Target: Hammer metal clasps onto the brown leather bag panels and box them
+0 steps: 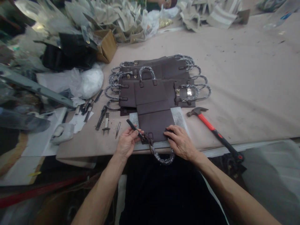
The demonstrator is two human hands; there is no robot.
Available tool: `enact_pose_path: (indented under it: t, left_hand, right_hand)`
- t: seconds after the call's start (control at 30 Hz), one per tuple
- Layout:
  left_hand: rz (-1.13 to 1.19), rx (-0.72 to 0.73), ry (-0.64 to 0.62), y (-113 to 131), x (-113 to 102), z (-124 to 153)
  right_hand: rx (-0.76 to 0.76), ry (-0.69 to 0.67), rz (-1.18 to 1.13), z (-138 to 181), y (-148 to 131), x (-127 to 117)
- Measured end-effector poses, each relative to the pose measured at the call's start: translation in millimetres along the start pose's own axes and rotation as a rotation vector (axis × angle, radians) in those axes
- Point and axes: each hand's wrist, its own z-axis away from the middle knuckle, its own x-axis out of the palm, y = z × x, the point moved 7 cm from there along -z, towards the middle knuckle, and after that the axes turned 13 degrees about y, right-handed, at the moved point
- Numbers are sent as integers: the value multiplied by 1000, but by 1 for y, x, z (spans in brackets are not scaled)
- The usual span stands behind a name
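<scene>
A dark brown leather bag panel (156,123) lies flat near the table's front edge. Its plastic-wrapped handle (165,161) hangs over that edge towards me. My left hand (127,140) pinches a narrow dark strip (132,125), which slants across the panel's left corner near the handle's base. Whether the strip is a strap or a tool is unclear. My right hand (181,142) is closed at the panel's right side, its curled fingertips gripping the leather by the handle's other end. What lies beneath those fingers is partly hidden.
More brown bag panels (150,90) with wrapped handles are stacked behind. A claw hammer (211,126) lies to the right, its grip past the table edge. Pliers-like tools (102,118) and a metal rod (117,129) lie left. A cardboard box (106,47) and plastic bags stand farther back.
</scene>
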Motion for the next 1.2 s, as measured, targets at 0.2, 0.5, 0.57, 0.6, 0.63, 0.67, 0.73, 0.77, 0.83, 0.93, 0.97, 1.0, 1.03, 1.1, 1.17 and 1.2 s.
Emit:
enact_pose_path:
  t: [0.2,0.5,0.57,0.6,0.63,0.67,0.73,0.77,0.83,0.93,0.97,1.0,1.03,1.1,1.17,1.2]
  left_hand:
    - [18,45,37,-18,25,7]
    - [-193,322,49,-9,42,12]
    - [-271,382,40,-8,44,13]
    - [-312,403,36,-9,44,14]
    - [-350,423,30,-10,45,15]
    - [-385,444,20,-10,45,17]
    - [-443,497,1,-11,46,19]
    - [-469,523,-8,-11,46,20]
    - [-506,558,-21,-10,47,21]
    - [-533,573,-38,-9,49,22]
    - [-546,584,-41,-8,50,22]
    - [-561,599,-43,-7,51,23]
    - [-575,615,-47,-6,52,23]
    - [-592,641,-54,-5,53,24]
    - [-591,652,-64,-5,53,24]
    - [-590,657,-67,-5,53,24]
  right_hand:
    - [17,-27,-13,0,1,-1]
    - [42,-51,-35,3,7,1]
    - [49,-60,-47,1,7,-1]
    - [48,-67,-51,0,6,-2]
    - [44,-77,-53,-2,5,-2]
    - [38,-89,-50,-3,4,-2]
    - [22,-107,-34,-5,3,-1]
    - [14,-106,-23,-6,3,-1]
    - [4,-85,-8,-5,3,1]
    - [5,-52,-3,-3,5,4]
    - [5,-49,-5,-3,6,4]
    - [3,-47,-6,-2,6,4]
    - [0,-46,-8,-2,6,4]
    - [-6,-45,-7,-3,5,4]
    - [-8,-43,-5,-4,5,3]
    - [-8,-41,-5,-4,5,3]
